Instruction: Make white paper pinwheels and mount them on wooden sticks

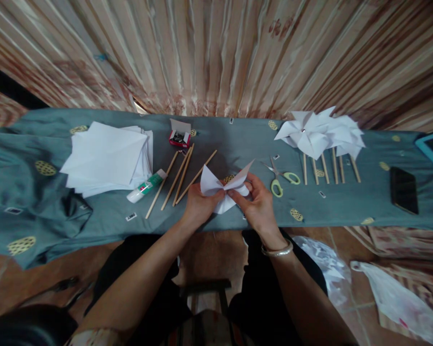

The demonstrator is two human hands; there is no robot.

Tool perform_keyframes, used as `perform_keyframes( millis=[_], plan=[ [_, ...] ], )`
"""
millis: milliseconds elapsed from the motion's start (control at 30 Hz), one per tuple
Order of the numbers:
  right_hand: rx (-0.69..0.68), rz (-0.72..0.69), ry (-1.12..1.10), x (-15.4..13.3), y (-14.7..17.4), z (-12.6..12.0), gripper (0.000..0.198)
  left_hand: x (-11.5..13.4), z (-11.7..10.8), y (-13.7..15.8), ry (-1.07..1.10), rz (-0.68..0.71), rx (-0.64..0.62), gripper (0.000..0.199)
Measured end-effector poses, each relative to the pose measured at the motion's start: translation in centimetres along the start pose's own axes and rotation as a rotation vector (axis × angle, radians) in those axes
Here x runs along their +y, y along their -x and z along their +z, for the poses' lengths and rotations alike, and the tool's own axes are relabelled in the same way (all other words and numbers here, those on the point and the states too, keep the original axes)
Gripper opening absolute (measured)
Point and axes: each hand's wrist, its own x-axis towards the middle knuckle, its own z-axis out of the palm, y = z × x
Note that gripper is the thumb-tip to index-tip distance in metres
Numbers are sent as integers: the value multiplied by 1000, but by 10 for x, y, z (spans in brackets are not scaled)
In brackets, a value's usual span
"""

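Observation:
Between my two hands is a white paper pinwheel, its corners drawn in toward the middle and two points standing up. My left hand grips its left side, thumb pressed at the centre. From the right, my right hand pinches the paper, its thumb meeting the other at the centre. Several wooden sticks lie just left of my left hand, beside a glue stick. Green-handled scissors rest open to the right of my right hand.
A stack of white paper lies on the left of the cloth-covered table. Behind the sticks stands an open small red box. Finished pinwheels on sticks lie at the back right, near a dark phone. Curtains hang behind.

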Motion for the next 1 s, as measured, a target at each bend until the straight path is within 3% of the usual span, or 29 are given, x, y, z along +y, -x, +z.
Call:
perform_keyframes(
  millis=[1000],
  plan=[
    [-1, 27, -76, -3, 1, 1, 46, 4, 0, 1, 16, -40, -9, 16]
  ],
)
